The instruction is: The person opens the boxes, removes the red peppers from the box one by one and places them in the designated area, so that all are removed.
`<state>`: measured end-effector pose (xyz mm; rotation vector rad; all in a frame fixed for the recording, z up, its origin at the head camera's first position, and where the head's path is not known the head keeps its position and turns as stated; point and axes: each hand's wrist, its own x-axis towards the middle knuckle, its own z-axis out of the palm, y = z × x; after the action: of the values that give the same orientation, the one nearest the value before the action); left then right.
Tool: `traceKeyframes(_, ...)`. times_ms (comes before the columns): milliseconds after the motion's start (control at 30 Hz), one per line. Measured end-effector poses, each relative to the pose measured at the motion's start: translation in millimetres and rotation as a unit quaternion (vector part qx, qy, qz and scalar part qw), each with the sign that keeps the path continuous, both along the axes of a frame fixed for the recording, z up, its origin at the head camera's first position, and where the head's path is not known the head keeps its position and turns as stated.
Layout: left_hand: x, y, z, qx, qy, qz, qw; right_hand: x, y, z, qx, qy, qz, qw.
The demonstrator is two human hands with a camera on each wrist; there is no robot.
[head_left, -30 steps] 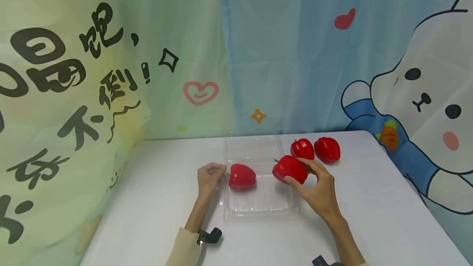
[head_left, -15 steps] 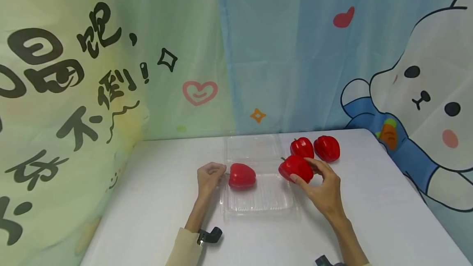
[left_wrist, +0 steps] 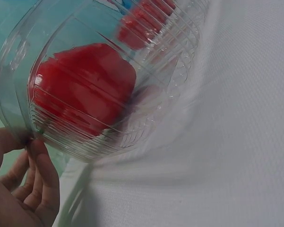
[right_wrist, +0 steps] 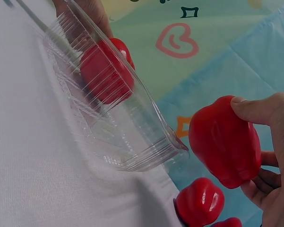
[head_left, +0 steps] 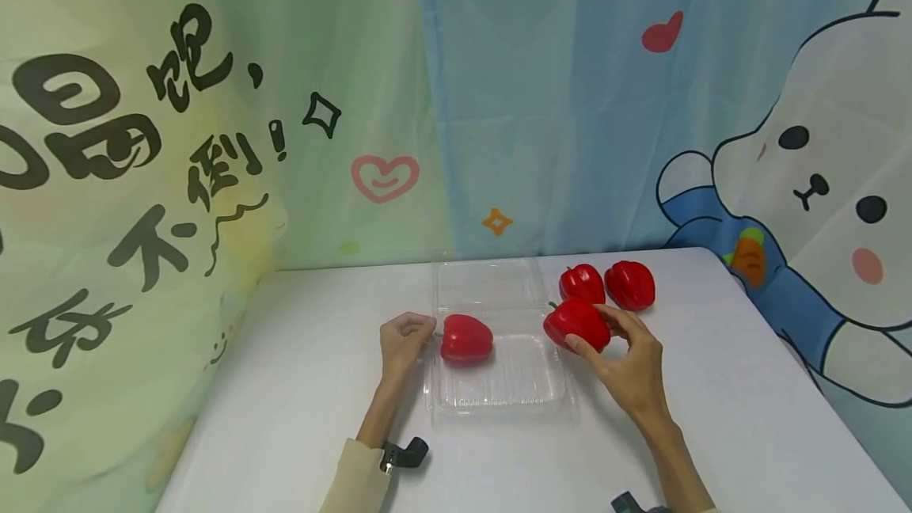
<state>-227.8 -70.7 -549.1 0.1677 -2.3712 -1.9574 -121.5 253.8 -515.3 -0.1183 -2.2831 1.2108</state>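
Note:
A clear plastic clamshell container [head_left: 523, 382] lies with its lid folded back on the white table. My left hand [head_left: 406, 345] pinches its left rim, as the left wrist view shows with thumb and fingertips at the edge [left_wrist: 19, 137]. Inside the left part of the container sits one red bell pepper [head_left: 466, 340], its stem toward that hand. Held above the table by my right hand [head_left: 632, 370] is another red bell pepper [head_left: 579, 324], gripped between thumb and fingers. In the right wrist view this pepper [right_wrist: 225, 142] is apart from the container's right end.
Two more red bell peppers, one nearer the lid [head_left: 582, 283] and one to its right [head_left: 630, 286], rest at the back right of the table [head_left: 727, 402]. A printed curtain [head_left: 513, 101] hangs behind the table's far edge.
My right hand has moved a little to the right with its bell pepper, from over the container's right side toward its outer edge. The left hand stays at the rim.

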Motion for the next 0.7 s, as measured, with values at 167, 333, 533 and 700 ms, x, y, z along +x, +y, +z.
traceKeyframes(167, -2.6, -2, -2.6, 0.001, -0.004, 0.0, 1.0, -1.4, 2, -2.3, -0.005, 0.004, -0.007, 1.0)
traceKeyframes(333, -2.9, -3, -4.8, -0.001, -0.007, 0.0, 1.0, -2.1, 5, -5.3, -0.007, 0.011, -0.012, 1.0)
traceKeyframes(533, -1.9, -2, -5.1, 0.008, -0.011, -0.002, 0.9999, -1.9, 5, -9.6, -0.012, 0.008, -0.033, 0.999)
traceKeyframes(700, -3.1, -2, -4.8, 0.014, -0.002, -0.005, 0.9999, -1.0, 3, -12.7, -0.022, 0.002, -0.059, 0.998)
